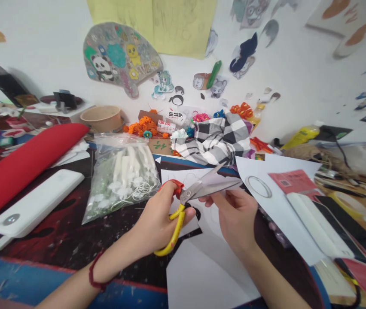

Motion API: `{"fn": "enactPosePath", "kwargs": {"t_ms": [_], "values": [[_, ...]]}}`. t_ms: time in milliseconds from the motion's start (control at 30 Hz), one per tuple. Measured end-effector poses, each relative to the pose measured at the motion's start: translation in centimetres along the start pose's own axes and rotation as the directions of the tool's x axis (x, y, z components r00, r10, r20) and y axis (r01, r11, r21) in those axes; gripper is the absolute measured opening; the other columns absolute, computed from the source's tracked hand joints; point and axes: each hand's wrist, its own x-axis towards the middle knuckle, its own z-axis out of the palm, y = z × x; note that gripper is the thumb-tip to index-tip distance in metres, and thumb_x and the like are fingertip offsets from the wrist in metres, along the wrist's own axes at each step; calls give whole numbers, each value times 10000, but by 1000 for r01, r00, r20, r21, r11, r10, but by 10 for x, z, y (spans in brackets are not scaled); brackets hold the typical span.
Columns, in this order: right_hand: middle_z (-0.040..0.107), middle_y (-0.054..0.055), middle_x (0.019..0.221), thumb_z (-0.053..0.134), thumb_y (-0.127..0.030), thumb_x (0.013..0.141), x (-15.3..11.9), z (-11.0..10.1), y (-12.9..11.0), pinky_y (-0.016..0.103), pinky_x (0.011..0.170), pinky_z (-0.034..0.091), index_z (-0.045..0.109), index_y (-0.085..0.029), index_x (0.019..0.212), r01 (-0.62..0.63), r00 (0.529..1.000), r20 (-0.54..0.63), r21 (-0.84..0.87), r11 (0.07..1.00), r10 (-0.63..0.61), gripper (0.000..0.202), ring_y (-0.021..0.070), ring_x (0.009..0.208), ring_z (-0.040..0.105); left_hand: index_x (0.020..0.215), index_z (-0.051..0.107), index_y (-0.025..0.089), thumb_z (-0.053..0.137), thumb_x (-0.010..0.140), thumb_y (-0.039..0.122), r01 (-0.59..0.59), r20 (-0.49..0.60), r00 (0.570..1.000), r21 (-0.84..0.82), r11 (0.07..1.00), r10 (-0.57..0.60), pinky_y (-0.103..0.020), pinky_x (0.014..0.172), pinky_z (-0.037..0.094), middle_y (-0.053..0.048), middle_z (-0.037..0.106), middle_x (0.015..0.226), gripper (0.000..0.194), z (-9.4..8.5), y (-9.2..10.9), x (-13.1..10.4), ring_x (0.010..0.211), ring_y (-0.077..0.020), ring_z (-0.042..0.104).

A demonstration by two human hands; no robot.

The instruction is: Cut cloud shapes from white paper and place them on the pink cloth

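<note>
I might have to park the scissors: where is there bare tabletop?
Largest: bare dark table between the power bank, bag and left forearm. A narrower patch lies between the right forearm and the white sheet on the right, below a translucent thing. Crowded: the back, with orange flowers and checked cloth, and the right side around the red packet.

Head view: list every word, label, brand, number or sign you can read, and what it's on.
"开水": white wrapper by the wall; its remaining print is unclear.
Too blurred to read: red print on the wrapper below, green characters on the brown cardboard, faint writing on the yellow paper, the label on the red packet.
</note>
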Motion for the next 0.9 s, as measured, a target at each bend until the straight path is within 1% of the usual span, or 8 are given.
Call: {"fn": "enactPosePath", "kwargs": {"t_ms": [233,367,500,900], "values": [[734,17,679,727,-164,840,-1,-2,0,234,546,552,766,-203,847,4,1000,6,-7,1000,-4,56,163,636,716,1040,438,193,568,885,415,-5,-8,1000,3,1000,5,-325,694,420,-19,507,883,301,0,-1,0,743,-173,481],[730,17,664,729,-160,834,-1,-2,0,236,540,552,763,-198,812,16,1000,-2,-20,1000,-16,56,160,617,708,1032,431,200,579,887,414,-9,-5,1000,31,999,9,-317,695,415,-11,505,877,297,0,-2,0,739,-169,474],[731,12,665,735,-155,828,-1,-3,0,234,546,553,764,-207,814,15,1000,-5,-15,1000,-15,61,151,609,702,1043,423,206,589,882,415,6,4,1000,58,998,-6,-318,704,414,-8,510,880,312,0,-3,-1,742,-171,480],[737,13,686,731,-154,832,-1,-3,-1,236,542,562,773,-211,819,22,1000,-15,-46,999,-23,72,152,612,705,1034,428,206,577,873,395,50,13,999,53,997,-51,-324,701,408,-16,517,884,290,-2,-2,-1,764,-186,499]]}}
